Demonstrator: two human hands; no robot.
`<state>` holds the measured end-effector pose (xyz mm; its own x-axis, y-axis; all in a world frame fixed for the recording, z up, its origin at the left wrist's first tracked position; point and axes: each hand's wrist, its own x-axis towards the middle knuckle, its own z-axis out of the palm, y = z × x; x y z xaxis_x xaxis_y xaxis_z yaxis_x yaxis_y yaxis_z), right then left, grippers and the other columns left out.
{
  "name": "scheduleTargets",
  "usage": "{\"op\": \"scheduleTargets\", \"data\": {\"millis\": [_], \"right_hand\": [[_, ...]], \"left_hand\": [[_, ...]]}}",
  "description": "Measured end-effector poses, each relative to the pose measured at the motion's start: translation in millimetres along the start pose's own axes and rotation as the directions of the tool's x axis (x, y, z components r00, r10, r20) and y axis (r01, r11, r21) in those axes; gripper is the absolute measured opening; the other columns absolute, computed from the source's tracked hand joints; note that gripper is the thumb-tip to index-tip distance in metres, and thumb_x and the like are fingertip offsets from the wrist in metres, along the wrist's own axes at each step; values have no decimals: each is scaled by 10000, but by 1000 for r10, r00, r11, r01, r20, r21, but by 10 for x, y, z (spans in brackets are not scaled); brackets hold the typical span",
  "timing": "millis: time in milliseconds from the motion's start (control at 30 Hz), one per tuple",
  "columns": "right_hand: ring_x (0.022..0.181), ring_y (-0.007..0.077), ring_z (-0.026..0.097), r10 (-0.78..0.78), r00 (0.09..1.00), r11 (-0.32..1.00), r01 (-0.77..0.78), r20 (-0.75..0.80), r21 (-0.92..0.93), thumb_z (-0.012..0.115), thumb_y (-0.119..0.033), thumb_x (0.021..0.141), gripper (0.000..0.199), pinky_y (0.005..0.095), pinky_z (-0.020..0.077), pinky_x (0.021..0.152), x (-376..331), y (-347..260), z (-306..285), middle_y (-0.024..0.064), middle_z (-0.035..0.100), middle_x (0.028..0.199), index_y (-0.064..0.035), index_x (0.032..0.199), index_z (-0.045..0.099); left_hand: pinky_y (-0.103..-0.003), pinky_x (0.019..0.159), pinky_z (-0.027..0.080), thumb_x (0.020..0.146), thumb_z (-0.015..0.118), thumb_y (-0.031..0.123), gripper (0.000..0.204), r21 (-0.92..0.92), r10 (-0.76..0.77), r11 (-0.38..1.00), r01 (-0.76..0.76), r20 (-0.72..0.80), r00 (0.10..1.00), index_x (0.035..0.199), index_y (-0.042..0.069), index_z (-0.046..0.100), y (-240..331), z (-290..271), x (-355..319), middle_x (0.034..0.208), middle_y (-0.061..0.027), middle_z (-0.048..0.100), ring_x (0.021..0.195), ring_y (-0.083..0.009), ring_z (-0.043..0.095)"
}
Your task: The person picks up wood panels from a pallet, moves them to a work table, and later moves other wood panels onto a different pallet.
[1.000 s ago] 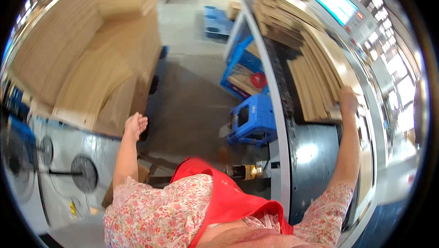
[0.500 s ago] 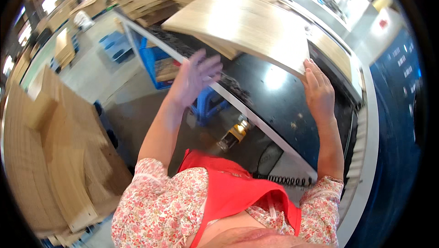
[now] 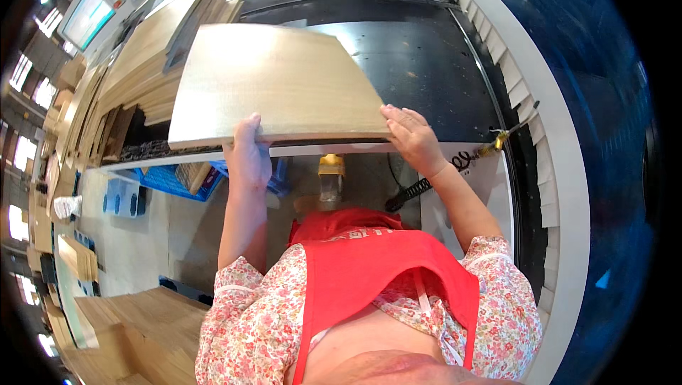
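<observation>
A light wooden board (image 3: 270,87) with a slanted right side is held in front of me, over the near edge of a black machine table (image 3: 426,65). My left hand (image 3: 249,158) grips its near edge, thumb on the top face and the fingers hidden beneath. At the near right corner, my right hand (image 3: 412,136) is closed on the board, its fingers along the edge and part of its grip out of sight.
Stacked wooden boards (image 3: 117,97) lie at the left, with a control screen (image 3: 89,17) beyond. A coiled black hose (image 3: 426,185) hangs near my right forearm. A yellow-topped device (image 3: 331,166) sits below the table edge. Cardboard (image 3: 142,321) stands at lower left.
My left hand, spread and free before, has taken hold of the board's near edge. The board has come nearer to me, with my right hand still on its corner. The view has turned.
</observation>
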<state>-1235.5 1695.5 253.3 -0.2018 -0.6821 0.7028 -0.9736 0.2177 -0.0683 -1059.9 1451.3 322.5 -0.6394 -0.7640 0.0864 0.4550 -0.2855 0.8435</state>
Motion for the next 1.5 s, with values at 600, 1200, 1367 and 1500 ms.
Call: {"op": "scheduleTargets", "data": {"millis": [600,1200,1367,1500], "right_hand": [[1393,309,224,311,826,950,-249,470,-190,510,-649,801,715,600,136,1094,50,366,298,60,317,1488,-88,1244,545],[1396,248,224,614,680,779,-439,402,-448,508,-612,816,710,587,110,1104,-187,1539,86,25,309,1492,-80,1286,518],[1387,251,242,764,624,606,-605,166,-516,550,-524,846,615,546,125,1116,-322,1939,130,38,343,1474,-73,1264,543],[1396,278,210,884,467,393,-698,36,-599,487,-494,908,588,501,150,1127,-280,2185,181,118,279,1493,-66,1312,492]], "left_hand": [[-289,543,535,965,387,414,483,511,-908,415,753,282,310,986,-12,612,-856,2,-45,877,-173,685,680,-233,672],[-428,939,437,736,732,262,418,693,69,18,-721,718,692,1099,75,643,-1549,323,1008,1179,-101,615,1121,-362,543],[-422,901,440,752,709,308,378,684,28,-29,-729,729,684,1061,99,648,-1927,914,1310,1145,-70,629,1084,-332,562],[-433,834,435,760,690,348,349,677,39,-44,-735,736,675,1032,131,654,-2253,1385,1496,1005,-35,641,978,-285,578]]}}
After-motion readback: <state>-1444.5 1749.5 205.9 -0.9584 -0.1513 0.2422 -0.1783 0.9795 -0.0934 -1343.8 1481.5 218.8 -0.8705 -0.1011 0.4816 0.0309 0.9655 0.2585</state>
